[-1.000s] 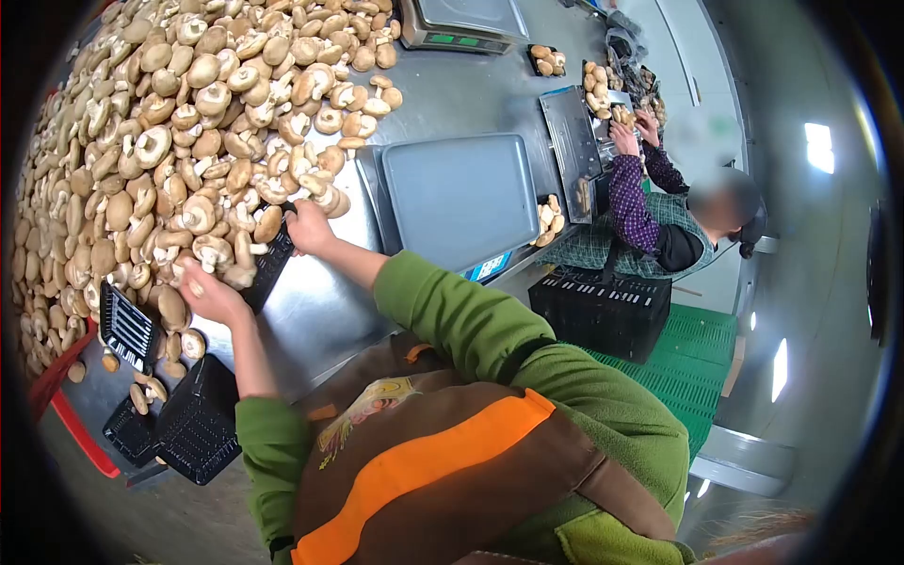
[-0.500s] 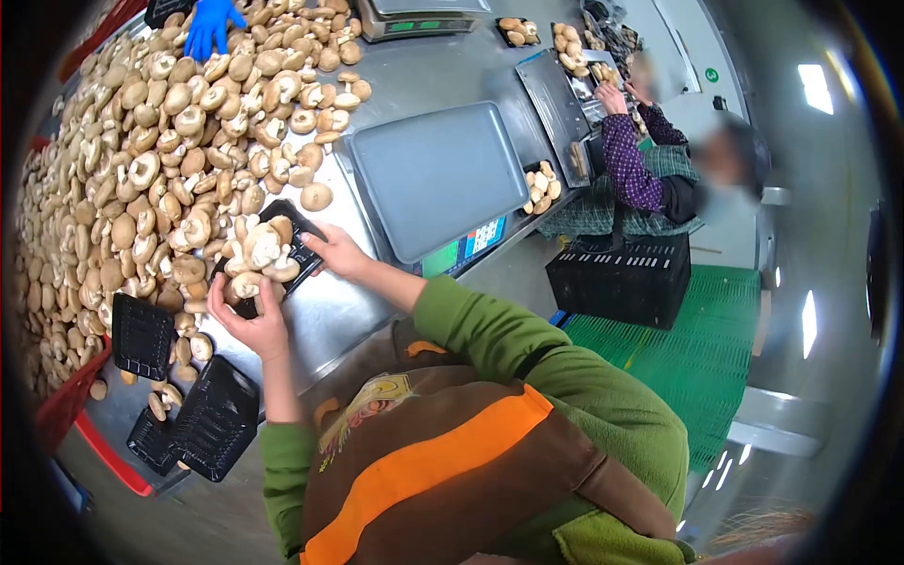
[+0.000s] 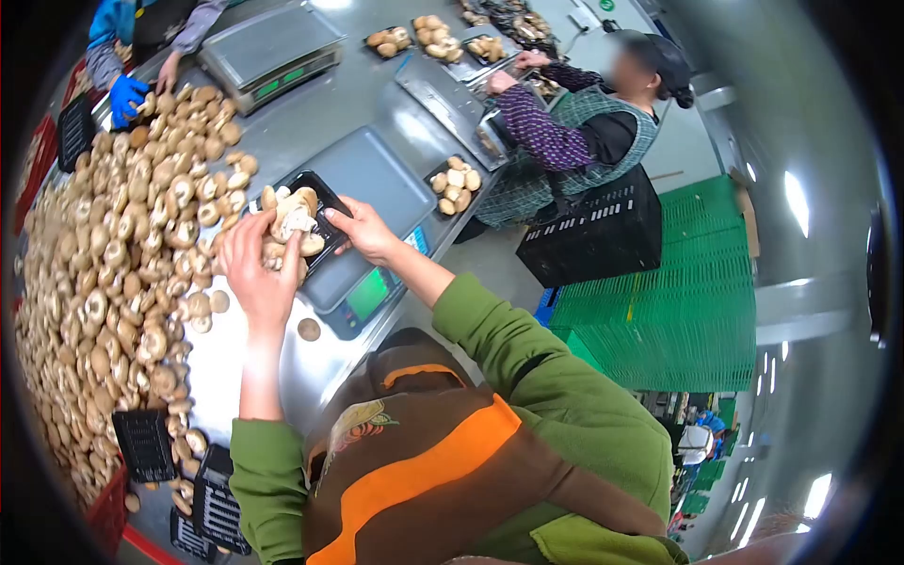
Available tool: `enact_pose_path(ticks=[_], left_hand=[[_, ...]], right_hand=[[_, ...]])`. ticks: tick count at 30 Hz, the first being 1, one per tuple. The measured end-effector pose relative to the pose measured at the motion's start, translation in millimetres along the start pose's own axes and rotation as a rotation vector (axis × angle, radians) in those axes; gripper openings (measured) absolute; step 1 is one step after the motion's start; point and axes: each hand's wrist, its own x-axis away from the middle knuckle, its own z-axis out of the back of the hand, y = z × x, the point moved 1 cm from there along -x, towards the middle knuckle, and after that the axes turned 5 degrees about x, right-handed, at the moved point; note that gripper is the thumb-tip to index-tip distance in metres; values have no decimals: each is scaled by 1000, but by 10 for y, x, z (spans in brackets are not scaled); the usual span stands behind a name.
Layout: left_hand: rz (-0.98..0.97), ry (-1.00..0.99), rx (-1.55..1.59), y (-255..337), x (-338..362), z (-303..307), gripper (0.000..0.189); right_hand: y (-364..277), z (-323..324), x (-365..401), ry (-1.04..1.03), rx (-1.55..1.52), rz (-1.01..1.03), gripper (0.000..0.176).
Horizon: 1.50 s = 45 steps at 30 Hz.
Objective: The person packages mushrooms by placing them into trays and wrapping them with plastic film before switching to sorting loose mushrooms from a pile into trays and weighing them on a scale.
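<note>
A black plastic tray heaped with brown-capped mushrooms is held between my two hands, above the near left part of a weighing scale. My right hand grips the tray's right edge, thumb on the rim. Curled round the left side is my left hand, its thumb and fingers against the mushrooms; its grip on the tray's underside is hidden. To the left spreads a large pile of loose mushrooms. One single mushroom lies on the metal tabletop just below the tray.
Empty black trays lie at the pile's near end. Another scale stands farther back. A filled tray sits right of my scale. One co-worker's blue glove touches the pile; another person works at right beside a black crate.
Both hands have carried the mushroom tray from beside the pile to the right, over the scale. My view has shifted, and the far co-worker's arms now show.
</note>
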Motion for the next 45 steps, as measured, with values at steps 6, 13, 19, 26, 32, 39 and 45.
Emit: enact_pose_path(ticks=[6, 13, 19, 26, 32, 39, 45], left_hand=[[112, -61, 76, -59, -67, -712, 31], [358, 282, 194, -459, 118, -356, 32], [697, 526, 162, -1312, 968, 650, 30], [934, 530, 248, -1646, 1712, 871, 31], [924, 425, 115, -1900, 1818, 845, 30], [960, 352, 97, -1972, 1851, 850, 26], [461, 231, -356, -1338, 1231, 446, 39]], right_hand=[[268, 609, -286, 148, 233, -52, 27], [94, 881, -156, 463, 1261, 336, 29], [-40, 1391, -141, 361, 944, 232, 20], [-294, 1318, -216, 404, 858, 320, 22], [-430, 1053, -195, 326, 781, 287, 24], [-430, 675, -282, 276, 562, 206, 26], [-491, 109, -549, 291, 1100, 172, 70]])
